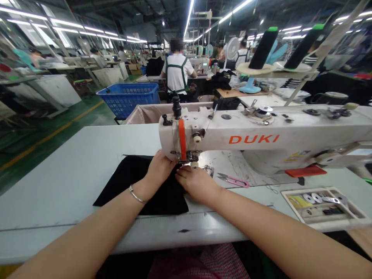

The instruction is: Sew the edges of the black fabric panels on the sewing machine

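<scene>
A piece of black fabric (122, 182) lies flat on the sewing machine table, its right edge under the head of a white sewing machine (215, 135). My left hand (161, 167) is on the fabric just left of the needle area, fingers closed on it and partly hidden by the machine head. Close in front of the presser foot, my right hand (196, 181) has its fingers bent together on the fabric's edge. The two hands' fingertips are near each other. Needle and stitch line are too small to make out.
Pink-handled thread snips (235, 180) lie right of my right hand. A parts tray (325, 223) with bobbins stands at the table's right. Behind are a blue basket (128, 100), black thread cones (264, 48) and a person (177, 73) seated facing away.
</scene>
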`<state>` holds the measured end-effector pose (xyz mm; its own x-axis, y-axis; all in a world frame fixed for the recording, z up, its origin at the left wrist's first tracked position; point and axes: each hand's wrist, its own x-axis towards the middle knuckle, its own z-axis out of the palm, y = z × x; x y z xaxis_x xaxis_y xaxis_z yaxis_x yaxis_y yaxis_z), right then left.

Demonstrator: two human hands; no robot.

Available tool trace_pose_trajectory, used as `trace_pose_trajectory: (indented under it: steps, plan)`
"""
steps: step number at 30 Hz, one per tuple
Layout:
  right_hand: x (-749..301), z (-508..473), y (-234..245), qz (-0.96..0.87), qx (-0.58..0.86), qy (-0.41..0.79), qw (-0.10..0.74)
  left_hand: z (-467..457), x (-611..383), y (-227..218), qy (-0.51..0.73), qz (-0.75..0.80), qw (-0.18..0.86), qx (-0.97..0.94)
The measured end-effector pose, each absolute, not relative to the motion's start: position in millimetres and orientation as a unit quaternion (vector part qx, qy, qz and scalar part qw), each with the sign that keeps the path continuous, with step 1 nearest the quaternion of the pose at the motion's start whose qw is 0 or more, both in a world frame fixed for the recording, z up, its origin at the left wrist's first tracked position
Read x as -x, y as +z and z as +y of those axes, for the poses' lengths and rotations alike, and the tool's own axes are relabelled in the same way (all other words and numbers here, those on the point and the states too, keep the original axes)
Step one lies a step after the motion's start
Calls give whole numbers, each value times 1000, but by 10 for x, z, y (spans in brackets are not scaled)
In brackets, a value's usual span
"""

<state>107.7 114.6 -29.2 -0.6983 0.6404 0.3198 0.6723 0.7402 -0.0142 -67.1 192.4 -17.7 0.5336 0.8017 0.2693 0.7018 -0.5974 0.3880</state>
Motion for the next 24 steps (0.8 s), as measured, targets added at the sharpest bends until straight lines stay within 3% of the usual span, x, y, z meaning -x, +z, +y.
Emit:
trace_pose_trajectory:
  steps: [11,24]
  plan:
    - [-1216,941,-364,-908,354,-24,222,1446,941,-343,195,338,154,-908]
    - [-1147,850,-325,-902,369,-46,220,1648,1038,-299,171,309,201,-914]
